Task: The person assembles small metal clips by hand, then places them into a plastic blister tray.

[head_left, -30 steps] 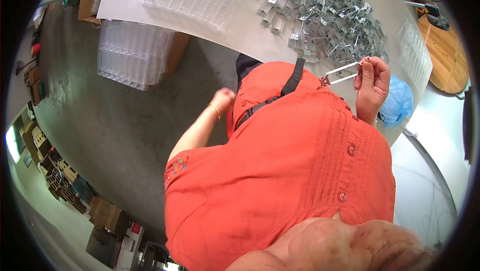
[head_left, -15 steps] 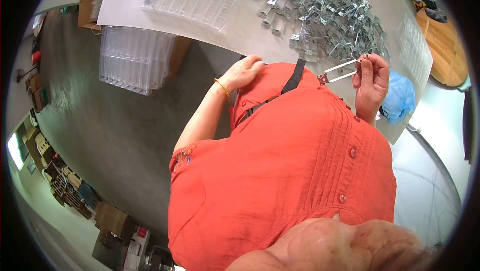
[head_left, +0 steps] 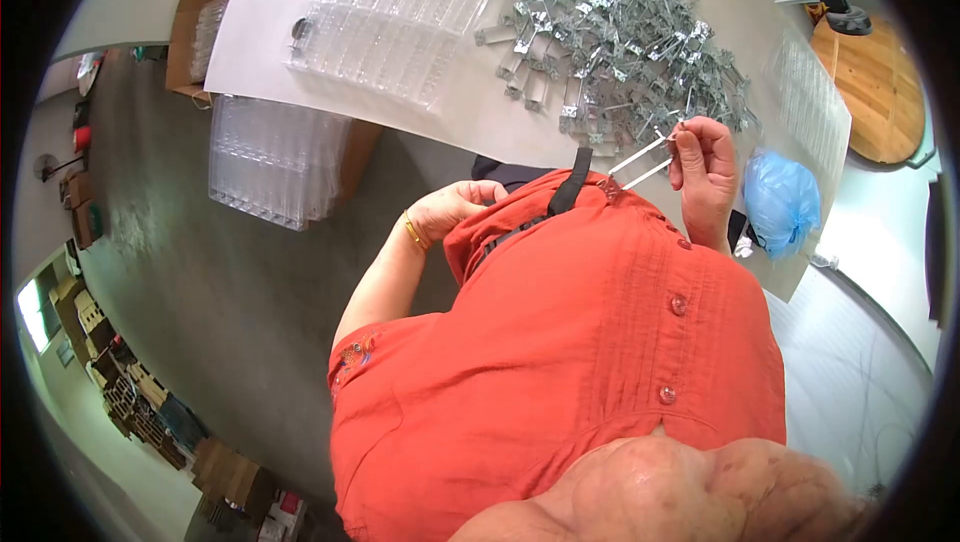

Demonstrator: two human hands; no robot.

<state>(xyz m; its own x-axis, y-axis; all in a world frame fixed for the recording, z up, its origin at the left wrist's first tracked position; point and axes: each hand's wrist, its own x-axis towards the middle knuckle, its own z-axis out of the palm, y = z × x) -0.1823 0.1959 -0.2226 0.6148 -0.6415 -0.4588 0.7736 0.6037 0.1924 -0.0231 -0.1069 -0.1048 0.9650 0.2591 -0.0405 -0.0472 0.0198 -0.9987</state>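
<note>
My right hand [head_left: 705, 167] pinches one end of a thin metal frame [head_left: 610, 188] with two long parallel arms, its other end close against the red shirt [head_left: 560, 342]. Just beyond that hand, a large heap of similar grey metal pieces [head_left: 620, 37] lies on the white table [head_left: 460, 127]. My left hand [head_left: 455, 210], a yellow bracelet at its wrist, is closed at the shirt's lower edge, with fabric between its fingers. A black strap [head_left: 572, 182] crosses the shirt front between both hands.
Clear plastic trays [head_left: 395, 27] lie on the table at the upper left, with more trays [head_left: 275, 162] stacked below its edge beside cardboard. A blue plastic bag [head_left: 782, 202] sits at right. Beyond it stands a round wooden stool [head_left: 870, 92].
The view has shifted, and the table objects appear lower. My left hand has moved from lying over the shirt to pinching its edge. My right hand still holds the metal frame.
</note>
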